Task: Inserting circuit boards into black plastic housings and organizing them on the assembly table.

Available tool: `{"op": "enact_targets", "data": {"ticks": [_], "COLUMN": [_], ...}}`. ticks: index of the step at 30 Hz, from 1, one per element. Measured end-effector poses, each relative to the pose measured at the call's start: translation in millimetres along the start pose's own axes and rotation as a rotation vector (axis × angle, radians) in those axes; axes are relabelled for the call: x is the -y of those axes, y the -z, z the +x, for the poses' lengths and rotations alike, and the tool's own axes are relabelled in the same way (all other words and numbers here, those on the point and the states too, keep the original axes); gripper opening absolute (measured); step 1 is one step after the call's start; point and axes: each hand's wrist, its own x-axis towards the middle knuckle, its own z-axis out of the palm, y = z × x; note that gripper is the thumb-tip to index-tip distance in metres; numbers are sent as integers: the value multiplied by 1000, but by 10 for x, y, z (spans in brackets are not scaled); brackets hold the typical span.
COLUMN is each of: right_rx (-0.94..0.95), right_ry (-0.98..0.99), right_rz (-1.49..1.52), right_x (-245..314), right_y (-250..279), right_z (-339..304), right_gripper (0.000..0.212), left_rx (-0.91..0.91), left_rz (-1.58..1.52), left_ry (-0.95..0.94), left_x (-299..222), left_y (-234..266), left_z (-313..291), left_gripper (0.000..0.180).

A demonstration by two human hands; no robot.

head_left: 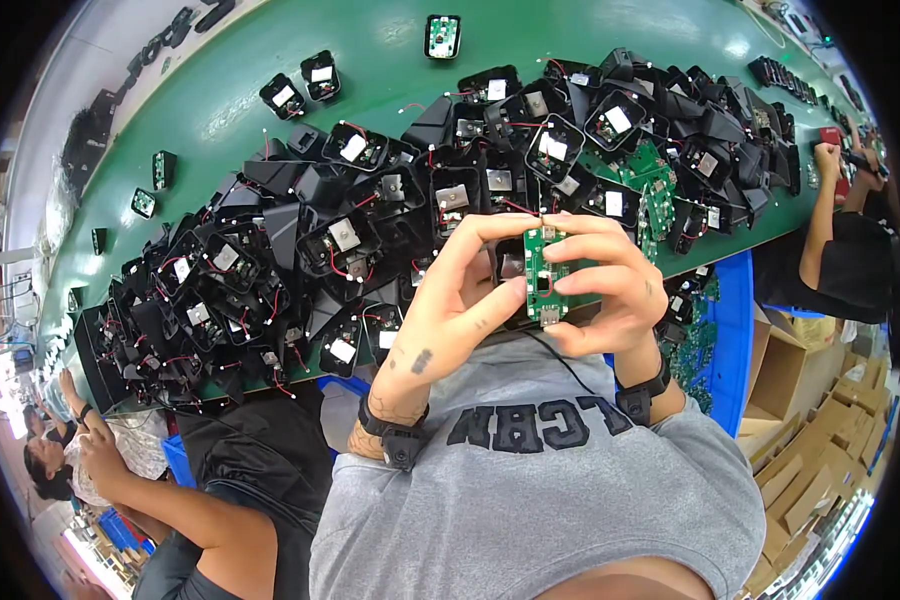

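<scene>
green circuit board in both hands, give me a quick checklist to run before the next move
1. Green circuit board held by both hands: ok, left hand and right hand pinch it from either side.
2. Board upright and facing the camera: ok.
3. Black part behind the board seated against it: cannot tell, the fingers cover it.
4. Thin black wire hanging below free of snags: ok, it hangs loose over the grey shirt.
5. Pile of black housings on the green table apart from the hands: ok.
6. Solder joints sound: cannot tell, too small.
</scene>
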Motion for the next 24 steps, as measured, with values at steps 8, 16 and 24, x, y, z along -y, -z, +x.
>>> {"op": "enact_targets", "data": {"ticks": [8, 16, 24], "right_rx": [-96, -130, 37], "right_ry": [-44, 21, 18], "right_rz": [186, 23, -168], "right_x": [-31, 15, 163], "right_y": [-10, -12, 56], "right_z": [-58, -41, 5], "right_gripper": [41, 35, 34], "left_rx": [-25, -70, -50], "left_rz": [-36, 22, -355], "left_ry": [-50, -15, 139], "left_x": [126, 170, 120], "left_y": [-58, -148, -157], "left_z": [31, 31, 1], "left_gripper": [47, 41, 58]}}
